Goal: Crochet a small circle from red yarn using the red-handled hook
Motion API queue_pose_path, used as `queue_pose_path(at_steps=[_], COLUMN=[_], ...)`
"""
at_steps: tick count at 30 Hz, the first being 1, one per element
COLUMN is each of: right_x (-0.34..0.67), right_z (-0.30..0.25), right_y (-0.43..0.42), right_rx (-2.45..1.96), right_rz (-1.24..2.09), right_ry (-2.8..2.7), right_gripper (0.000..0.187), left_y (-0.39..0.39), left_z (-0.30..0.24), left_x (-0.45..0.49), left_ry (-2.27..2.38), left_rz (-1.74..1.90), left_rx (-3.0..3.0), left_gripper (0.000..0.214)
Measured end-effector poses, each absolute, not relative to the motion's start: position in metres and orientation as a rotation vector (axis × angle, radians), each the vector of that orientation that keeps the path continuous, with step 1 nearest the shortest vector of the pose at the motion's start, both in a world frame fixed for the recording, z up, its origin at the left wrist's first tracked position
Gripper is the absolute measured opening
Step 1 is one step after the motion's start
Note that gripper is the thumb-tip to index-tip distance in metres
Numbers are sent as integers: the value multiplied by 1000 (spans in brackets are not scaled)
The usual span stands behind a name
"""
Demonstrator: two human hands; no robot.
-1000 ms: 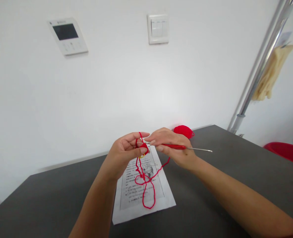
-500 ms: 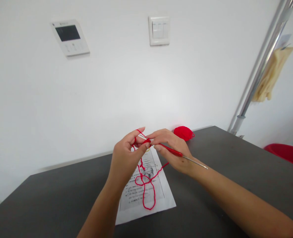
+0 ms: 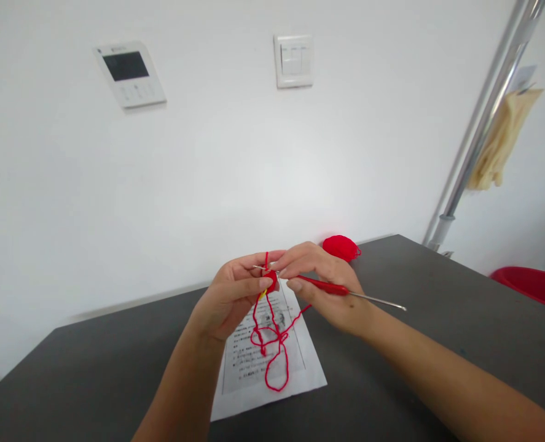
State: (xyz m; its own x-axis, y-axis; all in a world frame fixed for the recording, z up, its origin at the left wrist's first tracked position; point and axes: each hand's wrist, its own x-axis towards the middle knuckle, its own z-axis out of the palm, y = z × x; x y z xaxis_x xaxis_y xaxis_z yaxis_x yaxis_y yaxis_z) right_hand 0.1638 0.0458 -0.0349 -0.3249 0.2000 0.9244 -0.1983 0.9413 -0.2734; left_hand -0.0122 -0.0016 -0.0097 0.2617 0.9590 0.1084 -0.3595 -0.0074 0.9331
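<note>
My left hand (image 3: 228, 291) pinches a small red crochet piece (image 3: 271, 280) between thumb and fingers, and a strand of red yarn runs up over its forefinger. A bit of yellow (image 3: 263, 294) shows at the lower edge of the piece. In my right hand (image 3: 325, 279) is a double-ended crochet hook (image 3: 330, 286) with a red grip, held like a pencil. Its left tip lies at the piece, crossing the yarn; the other metal end points right over my wrist. Loose red yarn (image 3: 276, 388) hangs down and loops over a printed sheet (image 3: 295, 383).
A red yarn ball (image 3: 340, 247) sits by the wall behind my right hand, on the dark table (image 3: 138, 368). A metal pole (image 3: 479, 135), hanging yellowish gloves (image 3: 502, 144) and a red tub (image 3: 530, 285) are at the right. The wall bears a switch (image 3: 293, 60) and a panel (image 3: 129, 73).
My left hand has turned and its raised forefinger has come down, so the red piece faces me more. The hook's left tip now shows past the yarn, and the hanging strands have shifted.
</note>
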Motion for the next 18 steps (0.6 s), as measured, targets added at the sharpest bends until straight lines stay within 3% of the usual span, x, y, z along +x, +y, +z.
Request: queue_pose_path(at_steps=[12, 18], right_x=[168, 168], right_z=[-30, -34], right_y=[44, 33], right_rx=[-15, -100], right_rz=[283, 636], right_ry=[-1823, -1693], right_gripper=[18, 11], left_y=[-3, -6], left_z=[-9, -4], left_x=[-9, -12], left_ry=[677, 613], left_rz=[1390, 1444], left_rx=[1063, 1031], left_gripper=[32, 23])
